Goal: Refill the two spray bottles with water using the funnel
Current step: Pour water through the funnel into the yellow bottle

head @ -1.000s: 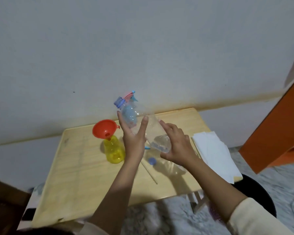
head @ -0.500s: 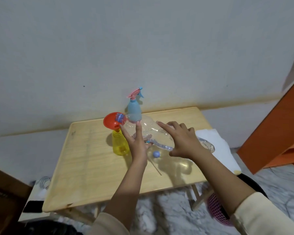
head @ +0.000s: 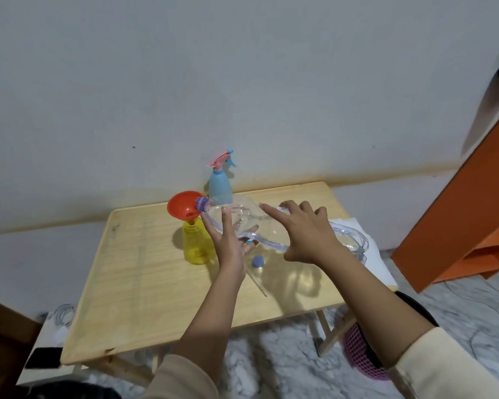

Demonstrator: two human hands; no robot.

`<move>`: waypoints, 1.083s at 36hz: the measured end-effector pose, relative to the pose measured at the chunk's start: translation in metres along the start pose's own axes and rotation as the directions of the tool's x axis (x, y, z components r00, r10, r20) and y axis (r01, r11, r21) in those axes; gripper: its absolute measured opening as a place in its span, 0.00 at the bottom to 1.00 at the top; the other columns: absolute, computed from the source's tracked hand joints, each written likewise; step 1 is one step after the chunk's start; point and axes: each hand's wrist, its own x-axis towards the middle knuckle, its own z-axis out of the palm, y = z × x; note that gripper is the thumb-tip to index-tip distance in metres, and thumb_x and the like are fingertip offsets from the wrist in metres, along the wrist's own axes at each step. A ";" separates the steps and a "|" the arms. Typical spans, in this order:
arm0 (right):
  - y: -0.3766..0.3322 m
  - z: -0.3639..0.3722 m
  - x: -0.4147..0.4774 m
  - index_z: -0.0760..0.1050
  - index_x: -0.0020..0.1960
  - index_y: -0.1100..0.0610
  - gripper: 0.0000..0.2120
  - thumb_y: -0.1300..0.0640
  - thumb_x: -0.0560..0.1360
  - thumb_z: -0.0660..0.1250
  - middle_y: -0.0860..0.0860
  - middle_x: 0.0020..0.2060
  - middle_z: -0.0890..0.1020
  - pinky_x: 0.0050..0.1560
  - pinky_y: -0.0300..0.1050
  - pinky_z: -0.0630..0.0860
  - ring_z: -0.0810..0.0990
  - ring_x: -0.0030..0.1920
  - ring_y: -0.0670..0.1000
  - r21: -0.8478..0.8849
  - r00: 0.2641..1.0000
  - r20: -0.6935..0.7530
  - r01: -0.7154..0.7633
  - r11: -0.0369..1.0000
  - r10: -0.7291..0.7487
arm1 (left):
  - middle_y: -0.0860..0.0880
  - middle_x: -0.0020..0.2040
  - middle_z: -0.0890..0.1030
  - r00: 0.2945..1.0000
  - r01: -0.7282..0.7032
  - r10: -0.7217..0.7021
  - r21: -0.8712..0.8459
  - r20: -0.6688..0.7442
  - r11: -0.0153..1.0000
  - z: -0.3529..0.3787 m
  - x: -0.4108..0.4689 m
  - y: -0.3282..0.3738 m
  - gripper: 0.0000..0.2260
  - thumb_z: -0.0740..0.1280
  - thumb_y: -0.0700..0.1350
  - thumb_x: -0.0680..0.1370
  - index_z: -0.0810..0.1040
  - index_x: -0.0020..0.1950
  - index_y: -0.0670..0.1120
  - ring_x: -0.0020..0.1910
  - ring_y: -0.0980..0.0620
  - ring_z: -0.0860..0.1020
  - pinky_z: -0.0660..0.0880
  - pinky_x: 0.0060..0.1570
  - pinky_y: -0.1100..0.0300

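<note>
A yellow spray bottle [head: 198, 246] without its head stands on the wooden table [head: 144, 269], with a red funnel [head: 182, 207] in its neck. A clear water bottle [head: 274, 228] lies nearly level above the table, its blue-ringed mouth [head: 200, 204] over the funnel bowl. My left hand [head: 228, 240] holds the bottle's shoulder from below, fingers on one side and thumb on the other. My right hand [head: 306, 231] grips its body from above. A blue spray bottle [head: 219, 188] with a pink trigger stands behind, by the wall.
A blue cap [head: 257, 261] and a thin tube [head: 257, 283] lie on the table under the bottle. White paper [head: 378, 254] covers the right edge. An orange cabinet [head: 458, 231] stands to the right, and a pink basket [head: 357, 352] sits on the floor.
The water bottle has tipped from steeply slanted to almost level, and its mouth has come down to the funnel. Both hands moved with it.
</note>
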 end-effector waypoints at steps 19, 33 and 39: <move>0.000 -0.014 -0.002 0.48 0.73 0.38 0.45 0.57 0.65 0.67 0.50 0.68 0.66 0.56 0.54 0.63 0.67 0.61 0.57 -0.060 0.999 -0.009 0.030 0.998 -0.031 | 0.49 0.58 0.70 0.998 0.058 -0.060 -0.045 -0.035 0.997 0.003 -0.003 0.000 0.30 0.60 0.59 0.78 0.47 0.75 0.64 0.51 0.43 0.76 0.74 0.51 0.47; -0.001 -0.018 -0.001 0.49 0.73 0.38 0.44 0.57 0.65 0.67 0.51 0.68 0.66 0.55 0.54 0.64 0.68 0.60 0.57 -0.072 0.999 -0.020 0.038 0.997 -0.039 | 0.47 0.59 0.75 0.994 0.094 -0.096 -0.056 -0.047 0.994 0.007 -0.007 0.005 0.30 0.61 0.60 0.78 0.48 0.75 0.64 0.50 0.40 0.80 0.76 0.39 0.54; 0.001 -0.019 -0.001 0.49 0.73 0.38 0.43 0.57 0.65 0.67 0.51 0.68 0.66 0.56 0.54 0.64 0.67 0.61 0.57 -0.087 0.999 -0.023 0.043 0.995 -0.045 | 0.50 0.54 0.74 0.996 0.072 -0.075 -0.060 -0.039 0.996 0.008 -0.005 0.002 0.30 0.60 0.59 0.79 0.48 0.76 0.62 0.42 0.46 0.80 0.75 0.39 0.54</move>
